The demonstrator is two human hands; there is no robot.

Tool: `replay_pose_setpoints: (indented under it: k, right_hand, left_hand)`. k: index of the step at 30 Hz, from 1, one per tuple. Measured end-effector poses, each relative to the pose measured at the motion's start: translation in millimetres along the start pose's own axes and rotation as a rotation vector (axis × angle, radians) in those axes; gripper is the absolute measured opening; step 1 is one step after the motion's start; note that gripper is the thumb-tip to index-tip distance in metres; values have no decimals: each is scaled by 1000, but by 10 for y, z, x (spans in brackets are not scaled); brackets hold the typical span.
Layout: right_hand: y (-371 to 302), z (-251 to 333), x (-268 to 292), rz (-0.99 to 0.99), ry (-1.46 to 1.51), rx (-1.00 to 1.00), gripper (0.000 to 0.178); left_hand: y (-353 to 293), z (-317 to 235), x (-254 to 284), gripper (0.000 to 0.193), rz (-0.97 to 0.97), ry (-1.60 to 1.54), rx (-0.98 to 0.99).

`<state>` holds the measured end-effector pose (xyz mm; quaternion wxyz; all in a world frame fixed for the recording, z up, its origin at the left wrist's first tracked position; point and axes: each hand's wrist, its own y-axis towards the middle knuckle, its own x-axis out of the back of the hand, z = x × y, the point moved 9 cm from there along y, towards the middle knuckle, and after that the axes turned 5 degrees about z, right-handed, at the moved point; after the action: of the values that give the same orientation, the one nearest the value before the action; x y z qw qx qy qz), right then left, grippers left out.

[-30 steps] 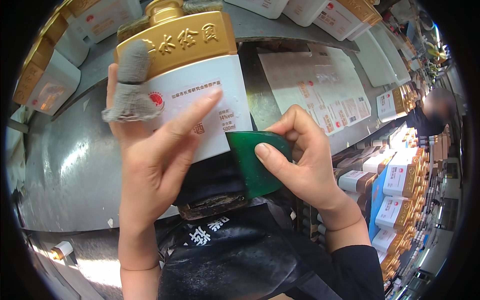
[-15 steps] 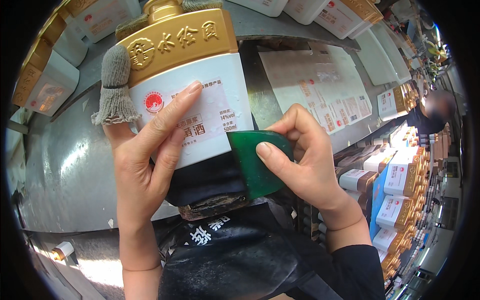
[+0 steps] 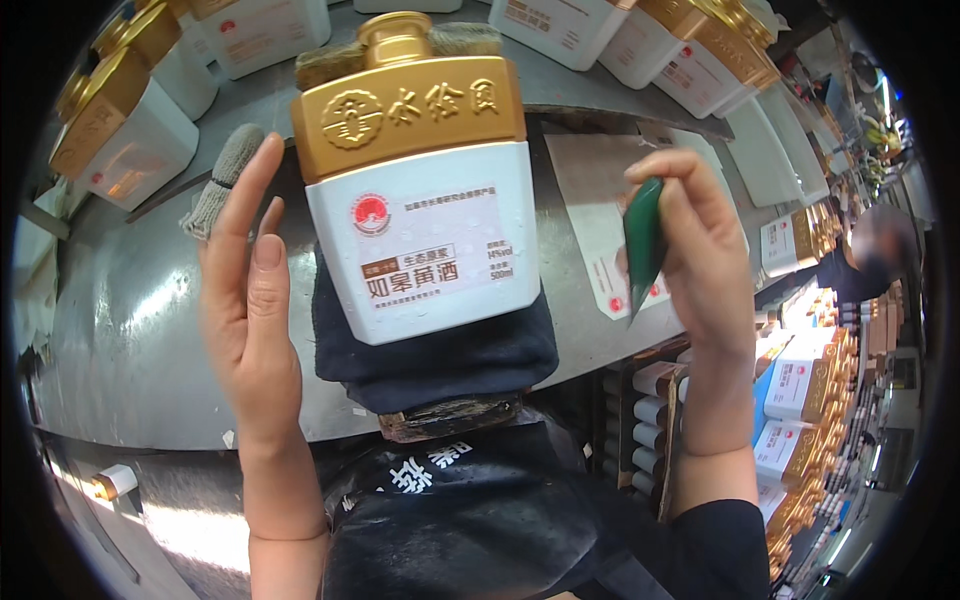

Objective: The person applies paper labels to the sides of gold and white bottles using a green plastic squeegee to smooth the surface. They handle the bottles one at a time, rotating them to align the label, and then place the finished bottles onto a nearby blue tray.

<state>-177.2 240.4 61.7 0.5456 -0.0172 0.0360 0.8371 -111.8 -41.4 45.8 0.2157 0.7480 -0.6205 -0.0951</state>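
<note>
A flat-sided bottle (image 3: 420, 230) lies face up before me, gold at the neck and shoulder, white below, with a wet-looking transfer label on its white face. Dark folded cloth (image 3: 450, 360) on a support lies under its near end. Fuzzy brownish pads flank the neck. My left hand (image 3: 250, 330) is raised just left of the bottle, fingers apart and holding nothing; a grey knitted cover (image 3: 228, 180) is tied over one finger. My right hand (image 3: 705, 240), right of the bottle and apart from it, grips a green flexible scraper (image 3: 645, 235), seen nearly edge-on.
A printed label sheet (image 3: 585, 190) lies on the grey metal table (image 3: 130, 340) at the right, partly behind my right hand. More gold-and-white bottles (image 3: 135, 140) line the far edge and left. Others fill racks (image 3: 800, 380) at the right. A person (image 3: 865, 250) is farther right.
My left hand has come off the bottle's face to its left. My right hand has lifted the scraper away from the bottle's lower right edge, up and right. The whole label now shows.
</note>
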Motion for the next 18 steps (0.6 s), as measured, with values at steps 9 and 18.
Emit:
replay_pose_setpoints:
  k: [9, 18]
  right_hand:
    - [341, 48, -539, 177, -742, -41, 40]
    - [358, 33, -567, 180, -791, -56, 40]
  left_hand:
    - [-57, 55, -372, 96, 121, -153, 237]
    - [-36, 62, -373, 97, 114, -114, 205]
